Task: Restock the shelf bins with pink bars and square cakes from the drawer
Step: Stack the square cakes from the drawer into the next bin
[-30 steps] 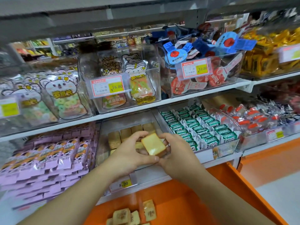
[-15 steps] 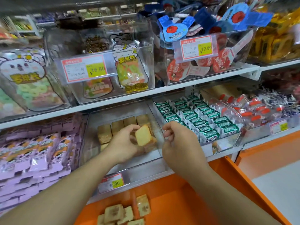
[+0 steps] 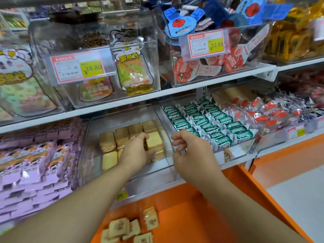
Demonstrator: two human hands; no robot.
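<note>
1. Looking down at the clear cake bin [image 3: 91, 137] on the lower shelf, we take it as our landmark for everything below.
2. Left hand [image 3: 135, 151] is inside the bin, fingers curled against a square cake [image 3: 155, 140] at the bin's right side. We read this as a grip on that cake, which sits on top of another wrapped cake.
3. Right hand [image 3: 187, 153] hovers just right of the bin's front corner, fingers loosely curled, holding nothing.
4. More square cakes in the bin: a back row [image 3: 135, 128] of four, plus two nearer ones [image 3: 108, 151] left of the left hand.
5. Left of the bin: pink bars [image 3: 31, 163], stacked deep in their own bin, purple-pink wrappers.
6. Right of the bin: green-wrapped packets [image 3: 208, 123] in tidy rows; beyond those, red-and-white wrapped sweets [image 3: 270, 113].
7. Below the bin: the orange drawer [image 3: 192, 216], pulled open. Loose cakes [image 3: 129, 227] lie at its front left, five or so, some overlapping.
8. Above the bin: a clear tub with a price tag [image 3: 78, 68] reading 16.80 and a candy pouch [image 3: 133, 67] standing upright inside.
9. Up and right of the bin: a second tub, tag [image 3: 206, 43] reading 12.80, filled with blue and red packets [image 3: 184, 23].
10. A yellow price label [image 3: 121, 195] shows below the bin's front edge, partly hidden by the left forearm.
</note>
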